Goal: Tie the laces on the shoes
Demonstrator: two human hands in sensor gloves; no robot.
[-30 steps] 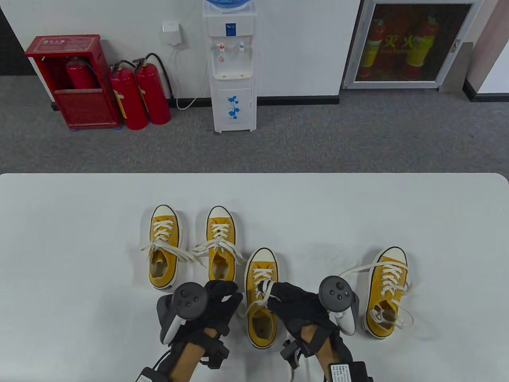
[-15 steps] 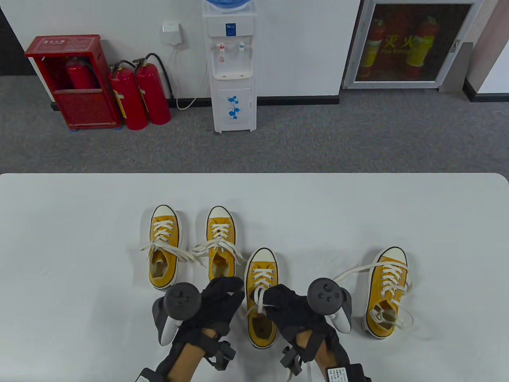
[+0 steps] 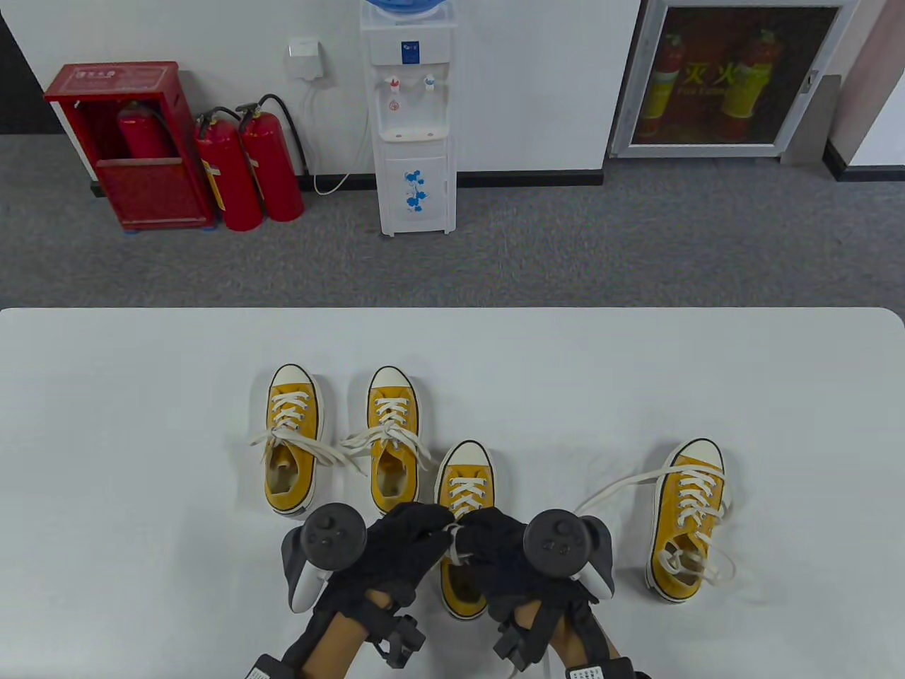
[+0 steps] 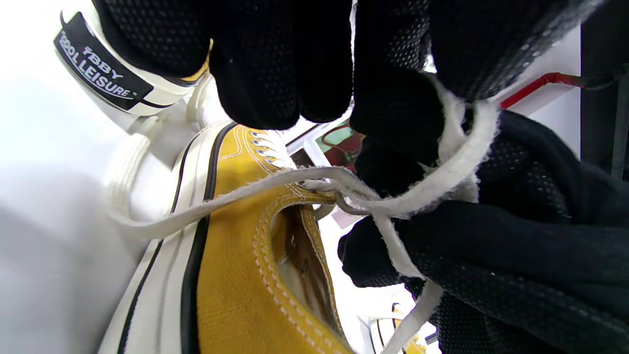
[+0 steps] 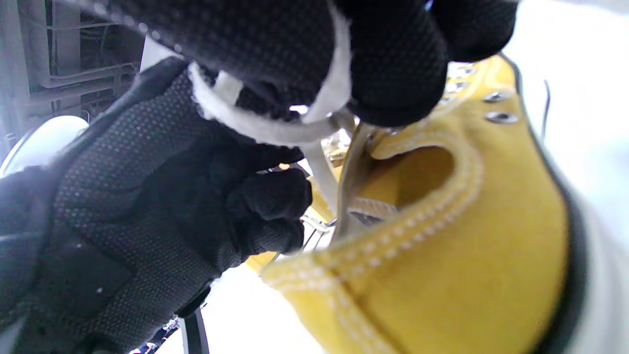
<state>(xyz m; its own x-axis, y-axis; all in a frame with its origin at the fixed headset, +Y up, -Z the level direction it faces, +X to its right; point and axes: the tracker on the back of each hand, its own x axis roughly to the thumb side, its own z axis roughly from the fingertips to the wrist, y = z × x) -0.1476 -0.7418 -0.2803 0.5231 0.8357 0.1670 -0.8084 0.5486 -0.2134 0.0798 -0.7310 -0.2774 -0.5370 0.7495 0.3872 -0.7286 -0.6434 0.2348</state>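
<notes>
Shoes, four of them, yellow canvas with white toe caps, white soles and white laces, stand on the white worktop (image 3: 113,396) with toes pointing away from the person. The third shoe (image 3: 463,488) sits near the front edge, between the two hands. Its lace (image 4: 275,184) runs from the top eyelets across the side of the shoe, loops over dark gloved fingers (image 4: 393,105) and hangs down past the palm. The left hand (image 3: 399,548) and the right hand (image 3: 495,548) meet over the tongue, fingers of both curled and pinching the lace; in the right wrist view a strand (image 5: 260,125) wraps around the fingertips just above the shoe's opening. The hands and their trackers cover the shoe's heel half in the table view.

To the left, slightly farther back, the first shoe (image 3: 291,438) and second shoe (image 3: 391,435) stand side by side, laces spread in loose bows. The fourth shoe (image 3: 689,516) stands well apart on the right, its lace trailing untied across the worktop toward the right hand.

Beyond the worktop are extinguishers (image 3: 247,170), a red cabinet (image 3: 127,145) and a water dispenser (image 3: 413,120) against the wall.
</notes>
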